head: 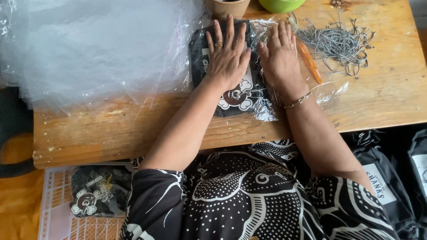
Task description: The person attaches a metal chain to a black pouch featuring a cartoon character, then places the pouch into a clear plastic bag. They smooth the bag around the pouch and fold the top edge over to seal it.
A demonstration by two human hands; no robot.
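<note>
1. A folded dark garment in a clear plastic bag (231, 95) lies on the wooden counter (111, 129), near its front edge, and both hands press flat on top of it.
2. The left hand (227, 55) rests palm down on the left and middle part of the bagged garment, fingers spread wide and pointing away from the person, gripping nothing; a ring shows on one finger.
3. The right hand (280, 58) lies palm down just beside it on the right edge of the bag, fingers straight and close together, also holding nothing; a thin bracelet (297, 101) sits at the wrist.
4. A white skull-shaped print on the garment shows below the left wrist, between the two forearms.
5. A heap of clear plastic bags (89, 44) covers the left part of the counter, touching the bagged garment.
6. A tangle of grey strings (336, 42) lies to the right of the right hand, with an orange stick-like tool (310, 62) between them.
7. At the far edge stand a tan cup (227, 6) and a green bowl (281, 4); their contents cannot be made out.
8. Below the counter on the left, a white crate (55, 209) holds another bagged dark garment (100, 191).
9. Black packages (387, 178) lie at the right, beside the person's patterned sleeve.
</note>
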